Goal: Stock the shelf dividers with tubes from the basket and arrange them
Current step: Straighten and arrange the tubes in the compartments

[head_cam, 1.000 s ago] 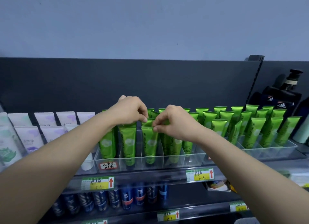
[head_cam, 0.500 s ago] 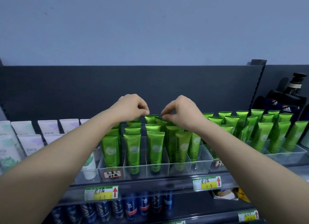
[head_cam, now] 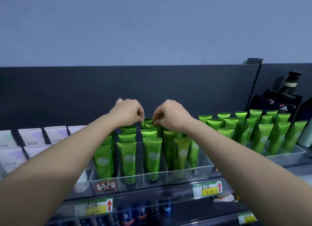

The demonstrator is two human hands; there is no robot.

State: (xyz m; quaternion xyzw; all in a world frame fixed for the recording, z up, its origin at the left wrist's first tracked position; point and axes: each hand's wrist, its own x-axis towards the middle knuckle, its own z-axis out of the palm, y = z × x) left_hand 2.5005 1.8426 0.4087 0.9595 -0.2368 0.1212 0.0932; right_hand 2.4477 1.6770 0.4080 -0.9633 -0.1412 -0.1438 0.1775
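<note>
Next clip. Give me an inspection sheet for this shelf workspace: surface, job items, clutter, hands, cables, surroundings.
Surface: shelf carrying a clear divider tray.
Job's things: green tubes upright in the tray's lanes; second tray of green tubes to the right; basket not in view.
Clutter: nothing seen.
Grippers: left hand and right hand, fingers curled, both pinch the top edge of a rear tube.
Cables: nothing seen.
Surroundings: white tubes at left, pump bottle at far right, price tags on the rail, blue containers below.
</note>
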